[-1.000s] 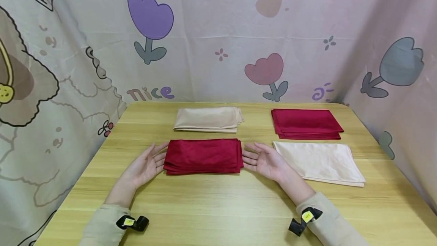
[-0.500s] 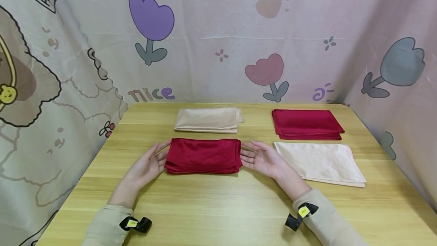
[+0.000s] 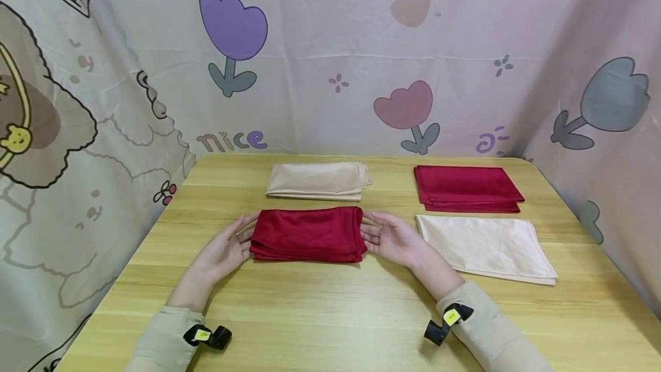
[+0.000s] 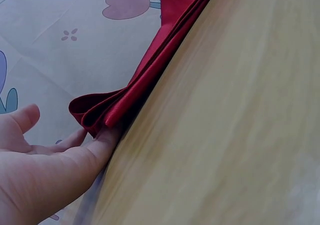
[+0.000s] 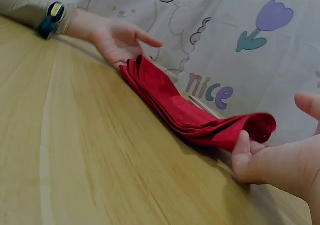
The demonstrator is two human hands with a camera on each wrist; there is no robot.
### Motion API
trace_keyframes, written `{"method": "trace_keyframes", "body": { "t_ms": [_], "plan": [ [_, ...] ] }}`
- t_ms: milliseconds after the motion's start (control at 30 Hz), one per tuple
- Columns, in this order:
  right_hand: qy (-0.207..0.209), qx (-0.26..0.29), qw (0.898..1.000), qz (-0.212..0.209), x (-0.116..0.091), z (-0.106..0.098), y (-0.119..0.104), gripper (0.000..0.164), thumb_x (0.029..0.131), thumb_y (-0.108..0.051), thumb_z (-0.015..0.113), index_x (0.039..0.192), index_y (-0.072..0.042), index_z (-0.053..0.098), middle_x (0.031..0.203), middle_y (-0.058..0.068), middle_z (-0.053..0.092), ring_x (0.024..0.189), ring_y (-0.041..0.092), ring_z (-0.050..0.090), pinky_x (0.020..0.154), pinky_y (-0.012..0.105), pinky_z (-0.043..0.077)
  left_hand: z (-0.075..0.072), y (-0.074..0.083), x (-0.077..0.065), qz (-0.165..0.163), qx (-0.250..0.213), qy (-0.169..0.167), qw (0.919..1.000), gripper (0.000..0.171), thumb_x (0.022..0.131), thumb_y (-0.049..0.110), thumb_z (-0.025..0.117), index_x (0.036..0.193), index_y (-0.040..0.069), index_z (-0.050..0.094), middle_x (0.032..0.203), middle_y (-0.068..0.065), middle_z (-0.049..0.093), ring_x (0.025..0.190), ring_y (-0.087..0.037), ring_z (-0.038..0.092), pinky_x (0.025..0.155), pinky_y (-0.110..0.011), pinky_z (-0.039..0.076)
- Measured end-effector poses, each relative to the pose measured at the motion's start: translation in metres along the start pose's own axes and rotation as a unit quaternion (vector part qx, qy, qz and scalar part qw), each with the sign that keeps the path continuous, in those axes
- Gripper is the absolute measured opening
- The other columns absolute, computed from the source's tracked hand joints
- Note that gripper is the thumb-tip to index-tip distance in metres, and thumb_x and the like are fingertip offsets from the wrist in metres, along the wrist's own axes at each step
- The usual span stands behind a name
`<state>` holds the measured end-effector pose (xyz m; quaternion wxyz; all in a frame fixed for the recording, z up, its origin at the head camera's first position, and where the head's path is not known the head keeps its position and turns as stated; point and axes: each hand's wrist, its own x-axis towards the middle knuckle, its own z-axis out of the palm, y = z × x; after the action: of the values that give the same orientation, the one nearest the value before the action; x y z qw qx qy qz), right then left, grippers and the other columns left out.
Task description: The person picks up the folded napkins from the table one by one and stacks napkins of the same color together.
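A folded dark red cloth [image 3: 310,234] lies across the middle of the table in the head view, its layers stacked. At its left end is my left hand [image 3: 222,251], palm up, fingertips tucked beneath the edge. My right hand [image 3: 397,243] mirrors it at the other end. In the left wrist view the left fingers [image 4: 102,142] are under the looped folds, with the thumb apart. The right wrist view shows the cloth's near end [image 5: 250,127] raised and curled over the right fingertips [image 5: 242,152], the right thumb apart from it. The cloth sags between both hands.
Behind the red cloth lies a folded beige cloth [image 3: 317,181]. A second folded red cloth [image 3: 467,185] is at the back right, with a cream cloth [image 3: 488,245] in front of it, close to my right forearm. A printed curtain [image 3: 320,108] hangs around the wooden table [image 3: 310,320].
My right hand has moved slightly left, its fingers going further under the red cloth. The cloth's ends have drawn a little closer together, and its right end has shifted inward.
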<state>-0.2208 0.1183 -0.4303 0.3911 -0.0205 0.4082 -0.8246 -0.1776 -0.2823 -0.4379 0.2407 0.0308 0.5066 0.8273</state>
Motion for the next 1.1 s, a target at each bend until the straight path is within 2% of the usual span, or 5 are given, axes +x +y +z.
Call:
{"method": "trace_keyframes", "body": {
  "t_ms": [100,233,333,567,1100],
  "plan": [
    [0.003,-0.044,0.999,-0.019,0.0011,0.003,0.0014,0.065,0.104,-0.025,0.035,0.157,-0.012,0.0,0.163,0.022,0.0,0.15,0.037,-0.005,0.122,0.045,-0.001,0.0008,0.0009,0.0001,-0.002,-0.007,0.01,0.9999,0.063,0.106,0.042,0.026,0.155,0.011,0.002,0.125,-0.001,0.054,0.109,-0.014,0.061,0.092,-0.027,0.049],
    [0.013,-0.076,0.996,-0.035,0.002,0.0054,0.0022,0.058,0.105,-0.021,0.033,0.157,-0.013,0.009,0.146,0.012,0.042,0.146,0.035,0.013,0.123,0.047,0.003,0.0017,0.0017,-0.0006,-0.001,-0.016,0.023,0.9996,0.059,0.106,0.042,0.028,0.154,0.014,0.007,0.126,0.0,0.052,0.109,-0.014,0.061,0.092,-0.027,0.049],
    [0.011,-0.081,0.996,-0.036,0.0023,0.0055,0.0022,0.055,0.105,-0.021,0.033,0.156,-0.015,0.013,0.128,0.002,0.053,0.137,0.03,0.029,0.121,0.046,0.013,0.0016,0.0012,-0.0011,0.002,-0.021,0.031,0.9993,0.055,0.106,0.042,0.03,0.151,0.016,0.014,0.127,0.001,0.052,0.11,-0.013,0.061,0.093,-0.026,0.049],
    [-0.004,-0.062,0.997,-0.039,0.0024,0.0031,0.0034,0.052,0.105,-0.021,0.032,0.154,-0.016,0.015,0.133,0.007,0.047,0.12,0.023,0.048,0.103,0.036,0.041,0.0017,-0.0006,-0.0027,0.014,-0.033,0.047,0.9982,0.047,0.105,0.041,0.033,0.147,0.022,0.024,0.134,0.004,0.044,0.113,-0.009,0.059,0.095,-0.025,0.049],
    [-0.045,-0.065,0.996,-0.03,0.0022,0.0011,0.0058,0.057,0.105,-0.018,0.034,0.158,-0.019,0.011,0.151,0.011,0.03,0.123,0.02,0.042,0.102,0.034,0.039,0.0045,0.001,-0.0034,0.011,-0.031,0.016,0.9993,0.057,0.106,0.039,0.029,0.157,0.026,0.006,0.13,-0.003,0.048,0.111,-0.014,0.059,0.093,-0.027,0.048]
  ]
}}
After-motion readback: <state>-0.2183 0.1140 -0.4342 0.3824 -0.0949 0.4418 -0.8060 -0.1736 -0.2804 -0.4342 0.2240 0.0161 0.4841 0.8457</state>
